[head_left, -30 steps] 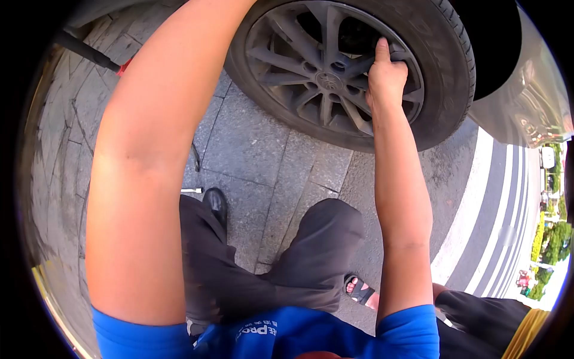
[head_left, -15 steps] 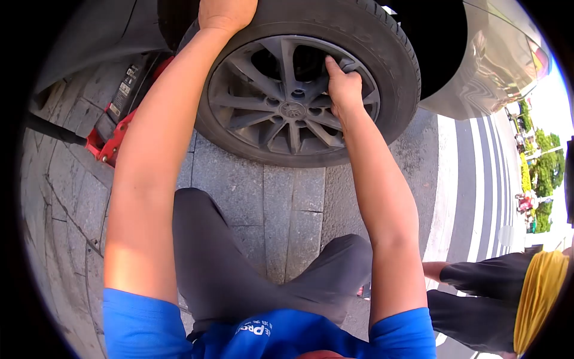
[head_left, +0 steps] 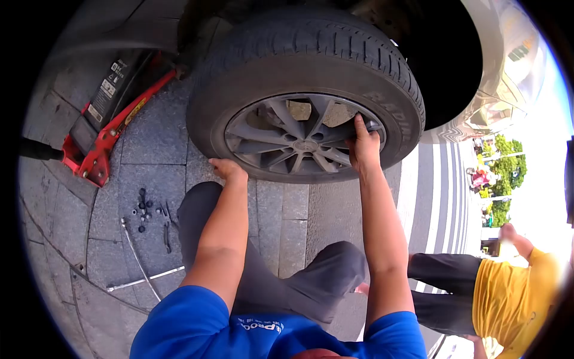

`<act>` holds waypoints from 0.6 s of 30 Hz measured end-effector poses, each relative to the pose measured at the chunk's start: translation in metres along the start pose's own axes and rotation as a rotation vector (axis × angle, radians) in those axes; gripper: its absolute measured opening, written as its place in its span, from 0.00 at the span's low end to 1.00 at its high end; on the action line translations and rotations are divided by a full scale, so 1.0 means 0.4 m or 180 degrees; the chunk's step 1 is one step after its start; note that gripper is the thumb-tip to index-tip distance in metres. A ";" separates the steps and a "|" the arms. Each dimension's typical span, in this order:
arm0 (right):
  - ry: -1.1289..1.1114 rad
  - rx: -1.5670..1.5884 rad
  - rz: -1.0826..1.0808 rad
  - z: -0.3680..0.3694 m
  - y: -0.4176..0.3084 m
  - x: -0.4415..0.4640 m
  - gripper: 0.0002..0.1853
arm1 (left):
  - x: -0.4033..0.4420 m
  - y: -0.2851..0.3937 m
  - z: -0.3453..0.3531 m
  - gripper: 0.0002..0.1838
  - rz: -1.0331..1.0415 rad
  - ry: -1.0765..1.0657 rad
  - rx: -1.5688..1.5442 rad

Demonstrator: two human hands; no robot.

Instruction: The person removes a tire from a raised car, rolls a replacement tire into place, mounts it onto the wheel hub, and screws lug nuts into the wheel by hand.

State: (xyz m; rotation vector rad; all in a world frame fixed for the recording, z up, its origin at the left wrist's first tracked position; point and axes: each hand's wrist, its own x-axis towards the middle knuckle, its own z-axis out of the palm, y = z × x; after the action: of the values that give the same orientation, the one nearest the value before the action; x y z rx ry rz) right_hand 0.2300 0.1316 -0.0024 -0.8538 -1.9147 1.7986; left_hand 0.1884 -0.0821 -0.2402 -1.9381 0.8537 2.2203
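Note:
A dark tyre [head_left: 269,72] on a grey multi-spoke wheel rim [head_left: 306,145] faces me, tilted, between my arms and close to the car's wheel opening. My left hand [head_left: 228,170] holds the tyre's lower left edge from beneath, its fingers hidden behind the rubber. At the right side of the rim, my right hand [head_left: 365,145] grips a spoke, thumb up on the front, with the other fingers partly hidden among the spokes.
A red and black floor jack [head_left: 107,128] stands at the left. Several nuts and caps [head_left: 142,206] and a cross wrench [head_left: 146,278] lie on the paving. Another person in a yellow shirt [head_left: 508,293] is at the right, near the car body [head_left: 502,66].
The wheel has come away from the car side towards me, showing its tread. My left hand has moved from the tyre's top to its lower left edge. The right hand stays on the rim.

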 end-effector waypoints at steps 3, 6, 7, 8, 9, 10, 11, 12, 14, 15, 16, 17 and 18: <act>0.0009 0.0032 -0.0093 0.015 -0.021 -0.018 0.25 | 0.051 0.004 -0.014 0.37 0.0012 -0.0006 0.0521; 0.0022 -0.0048 0.0062 0.004 -0.024 -0.029 0.25 | 0.051 0.010 -0.014 0.35 0.0043 0.0298 0.0837; -0.0015 -0.0047 0.0179 0.005 -0.027 -0.027 0.25 | 0.060 0.015 -0.010 0.35 0.0084 0.0300 0.0911; 0.0031 -0.0028 0.0046 0.016 -0.029 -0.032 0.26 | 0.158 -0.038 0.006 0.34 0.0004 0.0294 0.0760; 0.0042 -0.0050 0.0041 0.019 -0.032 -0.033 0.26 | 0.219 -0.074 0.019 0.34 -0.0019 0.0289 0.0767; 0.0119 -0.0114 0.0074 0.021 -0.034 -0.029 0.25 | 0.267 -0.102 0.032 0.33 -0.0066 0.0190 0.0215; 0.0200 -0.0169 0.0115 0.021 -0.031 -0.025 0.25 | 0.276 -0.108 0.029 0.33 -0.0079 0.0139 -0.0041; 0.0229 -0.0159 0.0128 0.021 -0.029 -0.029 0.25 | 0.275 -0.106 0.025 0.33 -0.0096 0.0091 -0.0297; 0.0301 -0.0058 0.0199 0.023 -0.032 -0.019 0.22 | 0.270 -0.099 0.023 0.32 -0.0100 -0.0116 -0.0117; 0.0323 -0.0025 0.0194 0.029 -0.037 -0.011 0.22 | 0.274 -0.104 0.027 0.31 -0.0091 -0.0193 -0.0055; 0.0202 0.0196 -0.0051 0.037 -0.033 -0.009 0.21 | 0.282 -0.109 0.017 0.30 -0.0089 -0.0485 -0.0405; 0.0094 0.0427 -0.0287 0.036 -0.018 -0.011 0.20 | 0.289 -0.115 0.008 0.30 -0.0078 -0.0778 -0.0736; -0.0031 0.0853 -0.0516 0.035 0.001 0.004 0.17 | 0.284 -0.115 0.005 0.30 -0.0035 -0.0796 -0.0653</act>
State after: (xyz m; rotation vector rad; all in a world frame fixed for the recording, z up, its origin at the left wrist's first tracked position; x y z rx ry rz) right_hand 0.2200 0.1221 -0.0045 -0.5824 -1.6465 1.9051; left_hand 0.1823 -0.0762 -0.3626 -1.6800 0.6011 2.5610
